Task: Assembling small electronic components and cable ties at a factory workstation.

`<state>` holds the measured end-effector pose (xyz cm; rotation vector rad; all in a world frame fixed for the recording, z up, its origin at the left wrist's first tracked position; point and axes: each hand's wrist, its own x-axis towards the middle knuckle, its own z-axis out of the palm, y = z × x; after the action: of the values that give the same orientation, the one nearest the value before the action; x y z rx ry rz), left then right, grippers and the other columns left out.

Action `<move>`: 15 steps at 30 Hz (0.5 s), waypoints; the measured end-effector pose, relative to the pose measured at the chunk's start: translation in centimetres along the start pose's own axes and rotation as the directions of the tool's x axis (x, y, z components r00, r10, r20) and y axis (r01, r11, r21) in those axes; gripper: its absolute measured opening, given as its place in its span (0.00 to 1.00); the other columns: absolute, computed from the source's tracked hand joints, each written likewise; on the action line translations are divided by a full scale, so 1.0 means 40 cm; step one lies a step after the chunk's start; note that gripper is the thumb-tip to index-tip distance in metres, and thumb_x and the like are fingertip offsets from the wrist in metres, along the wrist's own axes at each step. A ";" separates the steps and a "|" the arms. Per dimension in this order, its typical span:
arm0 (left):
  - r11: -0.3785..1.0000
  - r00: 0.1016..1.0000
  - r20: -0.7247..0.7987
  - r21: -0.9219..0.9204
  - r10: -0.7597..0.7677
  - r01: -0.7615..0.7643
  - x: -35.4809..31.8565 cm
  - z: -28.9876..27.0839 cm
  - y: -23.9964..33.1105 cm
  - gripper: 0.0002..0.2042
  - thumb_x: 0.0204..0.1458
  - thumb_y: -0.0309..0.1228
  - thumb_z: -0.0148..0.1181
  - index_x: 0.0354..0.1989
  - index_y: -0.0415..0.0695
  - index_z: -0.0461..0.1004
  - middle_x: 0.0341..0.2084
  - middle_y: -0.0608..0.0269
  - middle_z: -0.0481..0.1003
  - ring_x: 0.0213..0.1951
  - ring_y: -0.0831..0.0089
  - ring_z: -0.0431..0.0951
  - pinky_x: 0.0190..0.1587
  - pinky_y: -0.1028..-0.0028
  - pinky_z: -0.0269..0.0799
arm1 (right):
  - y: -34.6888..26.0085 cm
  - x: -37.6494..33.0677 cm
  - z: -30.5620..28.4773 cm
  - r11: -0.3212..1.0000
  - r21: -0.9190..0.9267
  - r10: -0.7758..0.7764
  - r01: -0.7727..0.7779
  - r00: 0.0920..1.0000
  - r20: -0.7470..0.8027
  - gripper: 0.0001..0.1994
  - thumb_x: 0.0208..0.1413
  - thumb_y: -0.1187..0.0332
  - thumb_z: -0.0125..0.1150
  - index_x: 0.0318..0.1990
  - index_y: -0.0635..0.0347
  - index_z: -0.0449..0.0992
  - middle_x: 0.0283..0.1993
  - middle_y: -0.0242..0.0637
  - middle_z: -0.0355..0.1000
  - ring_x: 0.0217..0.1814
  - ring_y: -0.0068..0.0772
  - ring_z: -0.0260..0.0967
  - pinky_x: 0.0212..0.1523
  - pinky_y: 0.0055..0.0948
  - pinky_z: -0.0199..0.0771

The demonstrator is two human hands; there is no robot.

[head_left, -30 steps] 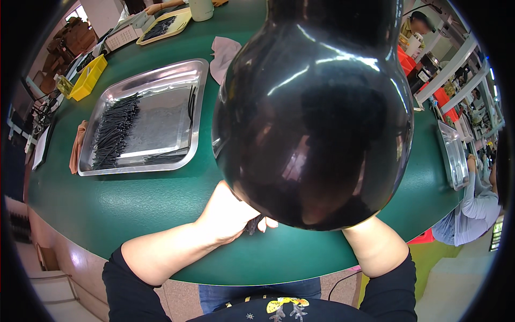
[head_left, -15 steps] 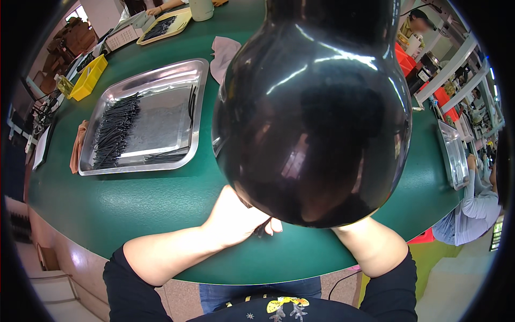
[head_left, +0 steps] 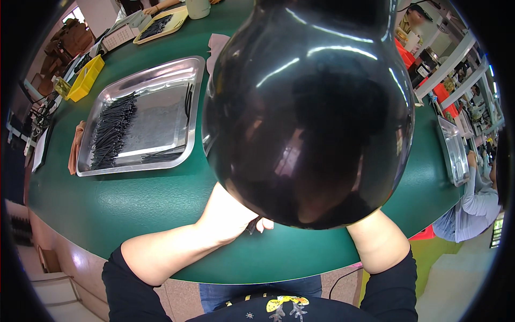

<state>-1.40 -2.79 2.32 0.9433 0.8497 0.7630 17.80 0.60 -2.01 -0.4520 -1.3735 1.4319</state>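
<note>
A large glossy black rounded housing (head_left: 311, 123) hangs in front of me and covers much of the work area. My left hand (head_left: 229, 213) is partly behind its lower left edge, with fingers curled; thin black strips (head_left: 252, 225) poke out below them. My right hand is hidden behind the housing; only the wrist and forearm (head_left: 375, 236) show. To the left, a shallow metal tray (head_left: 155, 153) holds a dense row of thin black wire-like pieces (head_left: 113, 129), with a few more along its right and near sides.
A brown cloth (head_left: 78, 147) lies left of the tray, a greyish-pink cloth (head_left: 215, 48) behind it. Farther back are a yellow bin (head_left: 86, 78), a cream tray (head_left: 177, 20) and a pale canister (head_left: 198, 8). Another metal tray (head_left: 454, 153) is at far right, near a seated person.
The black housing sits slightly farther left in view and looks a little larger. My left hand has shifted slightly left, and my right wrist slightly right.
</note>
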 end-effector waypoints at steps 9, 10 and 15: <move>0.998 0.999 -0.026 0.042 0.043 -0.042 0.007 -0.010 -0.028 0.03 0.42 0.16 0.48 0.23 0.34 0.69 0.13 0.57 0.71 0.16 0.75 0.72 0.17 0.82 0.67 | 0.009 -0.015 0.027 0.982 0.186 0.052 -0.033 0.993 -0.102 0.39 0.36 0.78 0.66 0.58 0.63 0.50 0.57 0.40 0.55 0.57 0.33 0.54 0.55 0.32 0.59; 0.995 1.000 -0.007 0.093 0.020 -0.019 0.005 -0.003 -0.017 0.03 0.42 0.16 0.48 0.23 0.34 0.69 0.14 0.57 0.71 0.16 0.75 0.72 0.17 0.82 0.67 | 0.009 -0.022 0.045 0.958 0.282 0.085 -0.042 0.986 -0.142 0.40 0.35 0.78 0.66 0.58 0.63 0.50 0.57 0.40 0.55 0.58 0.33 0.54 0.55 0.33 0.59; 0.994 1.000 0.020 0.105 0.012 -0.014 -0.008 0.016 -0.008 0.04 0.42 0.17 0.48 0.20 0.34 0.70 0.14 0.59 0.72 0.17 0.77 0.72 0.19 0.82 0.67 | 0.013 -0.054 0.079 0.820 0.572 0.141 -0.009 0.972 -0.188 0.41 0.35 0.74 0.68 0.58 0.62 0.50 0.57 0.41 0.54 0.59 0.36 0.53 0.57 0.34 0.56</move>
<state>-0.93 -3.40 2.34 1.0493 0.8744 0.7241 15.78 -2.67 -2.43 -0.2607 -0.6968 1.7140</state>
